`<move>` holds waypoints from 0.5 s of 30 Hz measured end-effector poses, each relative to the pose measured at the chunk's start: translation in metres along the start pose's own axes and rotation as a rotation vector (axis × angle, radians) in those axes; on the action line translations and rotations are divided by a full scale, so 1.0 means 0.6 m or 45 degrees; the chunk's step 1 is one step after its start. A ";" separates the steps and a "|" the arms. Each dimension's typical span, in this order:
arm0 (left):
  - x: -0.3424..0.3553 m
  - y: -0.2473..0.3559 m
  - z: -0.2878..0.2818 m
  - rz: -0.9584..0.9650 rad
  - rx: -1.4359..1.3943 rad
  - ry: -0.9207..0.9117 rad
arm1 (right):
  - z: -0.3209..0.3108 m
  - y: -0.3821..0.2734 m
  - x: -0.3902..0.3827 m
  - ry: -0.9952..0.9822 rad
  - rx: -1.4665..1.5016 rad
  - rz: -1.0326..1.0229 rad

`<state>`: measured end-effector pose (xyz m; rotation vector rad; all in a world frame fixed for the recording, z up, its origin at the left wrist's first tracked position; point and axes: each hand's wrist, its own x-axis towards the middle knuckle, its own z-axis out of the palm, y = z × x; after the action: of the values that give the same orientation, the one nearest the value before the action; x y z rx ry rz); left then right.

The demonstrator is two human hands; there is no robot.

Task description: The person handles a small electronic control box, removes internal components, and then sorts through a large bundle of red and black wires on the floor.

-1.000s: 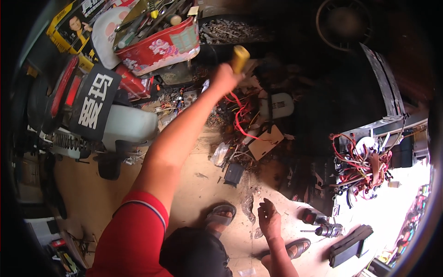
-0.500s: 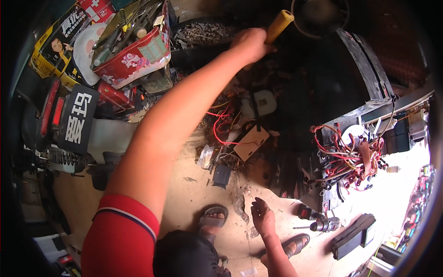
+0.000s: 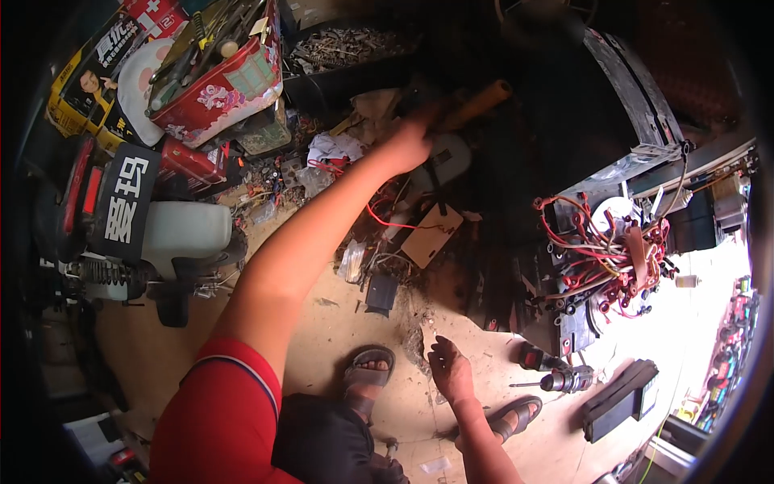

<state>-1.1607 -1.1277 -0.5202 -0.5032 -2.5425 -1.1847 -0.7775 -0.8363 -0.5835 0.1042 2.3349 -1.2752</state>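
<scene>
My left hand (image 3: 409,143) reaches forward, slightly blurred and in shadow, with its fingers wrapped round a yellow rod-like handle (image 3: 482,103). The handle's free end points up and to the right; its other end is hidden in the hand and the dark, so I cannot name the tool. Below that hand lies clutter with a pale plastic piece (image 3: 450,158), red wires (image 3: 379,216) and a tan rectangular plate (image 3: 432,235). My right hand (image 3: 451,373) hangs low over the floor near my sandals, fingers apart, holding nothing. A cordless drill (image 3: 568,378) lies to its right.
At the far left a red bin (image 3: 218,101) holds tools, beside a scooter's rear part (image 3: 185,230). A tangle of red cables (image 3: 617,258) sits at the right, below a dark metal-edged box (image 3: 633,89). A black block (image 3: 619,401) lies on the floor (image 3: 347,323).
My left hand has come down and slightly left with the yellow handle, which now lies in shadow. My right hand stays low and open. The whole view has shifted slightly.
</scene>
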 end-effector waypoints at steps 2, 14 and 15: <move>-0.058 0.068 -0.048 -0.053 0.081 0.148 | -0.007 -0.010 -0.001 0.018 0.037 0.046; -0.348 0.187 -0.025 0.332 0.393 -0.042 | 0.029 -0.040 0.015 0.118 0.090 -0.017; -0.338 0.202 -0.011 0.448 0.393 -0.090 | 0.026 -0.042 0.017 0.137 0.116 -0.008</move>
<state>-0.9261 -1.0986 -0.5155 -0.8789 -2.4919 -0.6490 -0.7878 -0.8645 -0.5755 0.1998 2.3679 -1.4116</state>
